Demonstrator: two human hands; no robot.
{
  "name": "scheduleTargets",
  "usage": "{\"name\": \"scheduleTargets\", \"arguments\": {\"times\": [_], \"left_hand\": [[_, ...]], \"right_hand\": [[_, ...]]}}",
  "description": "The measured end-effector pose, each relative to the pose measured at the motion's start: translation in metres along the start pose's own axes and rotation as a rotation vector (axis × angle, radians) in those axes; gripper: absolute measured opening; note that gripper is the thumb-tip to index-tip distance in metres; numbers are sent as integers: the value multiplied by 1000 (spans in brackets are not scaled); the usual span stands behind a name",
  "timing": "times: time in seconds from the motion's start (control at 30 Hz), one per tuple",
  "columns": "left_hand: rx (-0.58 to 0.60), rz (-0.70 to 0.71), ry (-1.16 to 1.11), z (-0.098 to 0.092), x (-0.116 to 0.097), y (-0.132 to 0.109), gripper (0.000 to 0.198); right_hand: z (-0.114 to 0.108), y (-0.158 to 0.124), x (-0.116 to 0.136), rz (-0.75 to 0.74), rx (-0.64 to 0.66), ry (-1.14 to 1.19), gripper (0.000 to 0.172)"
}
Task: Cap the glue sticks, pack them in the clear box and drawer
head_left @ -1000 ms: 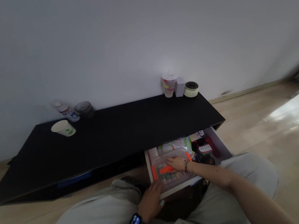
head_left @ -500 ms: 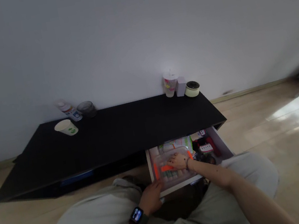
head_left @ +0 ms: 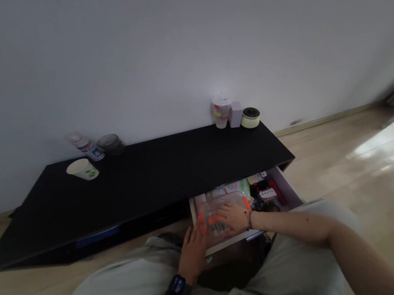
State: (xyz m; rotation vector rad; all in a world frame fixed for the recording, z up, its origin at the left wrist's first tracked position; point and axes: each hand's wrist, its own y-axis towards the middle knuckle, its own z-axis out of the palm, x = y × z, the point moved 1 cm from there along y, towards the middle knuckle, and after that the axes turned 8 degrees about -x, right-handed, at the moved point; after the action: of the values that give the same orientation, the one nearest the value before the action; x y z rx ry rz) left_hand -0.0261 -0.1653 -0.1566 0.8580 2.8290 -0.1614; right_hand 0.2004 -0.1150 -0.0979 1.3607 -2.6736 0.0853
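Note:
A clear plastic box (head_left: 222,203) with orange clasps lies inside the pulled-out drawer (head_left: 291,191), at its left side. On the lid rests my right hand (head_left: 233,216), palm down with its fingers spread. My left hand (head_left: 193,251), wearing a dark watch, has its fingers apart and touches the box's left edge by the orange clasp. Behind the box are green and white packets (head_left: 240,186). To its right sit a small white box with red edges (head_left: 268,194) and a red item (head_left: 277,191).
The black cabinet top (head_left: 185,165) carries a paper cup (head_left: 83,170), a spray can (head_left: 86,147) and a dark glass bowl (head_left: 110,143) at left. At right stand a lidded cup (head_left: 221,111), a pale box (head_left: 235,114) and a cream pot (head_left: 251,117).
My left hand has moved up from the drawer's front corner to the box's left clasp, its fingers now more spread. My right hand has shifted slightly down and left on the lid.

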Motion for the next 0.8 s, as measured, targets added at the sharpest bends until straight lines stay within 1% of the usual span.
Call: {"name": "scheduleTargets", "arguments": {"times": [0.07,0.13,0.2,0.27,0.4,0.53,0.67,0.8], "left_hand": [[-130,11,65,4,4,2,82],[-244,15,112,8,8,5,81],[-328,32,148,10,14,11,83],[-376,49,184,9,19,18,83],[-405,63,236,3,28,37,83],[-399,78,259,-1,38,56,91],[-390,102,276,-5,48,71,91],[-381,135,275,-9,55,82,90]], "right_hand": [[17,-13,-1,-81,-31,-45,45],[34,-25,-5,-142,-38,-120,59],[48,-33,-12,-148,-28,-194,71],[57,-34,-21,-142,-41,-243,75],[61,-29,-39,-130,-87,-277,76],[54,-20,-54,-48,-136,-324,80],[46,-9,-66,4,-165,-372,84],[45,1,-78,27,-185,-388,91]]}}
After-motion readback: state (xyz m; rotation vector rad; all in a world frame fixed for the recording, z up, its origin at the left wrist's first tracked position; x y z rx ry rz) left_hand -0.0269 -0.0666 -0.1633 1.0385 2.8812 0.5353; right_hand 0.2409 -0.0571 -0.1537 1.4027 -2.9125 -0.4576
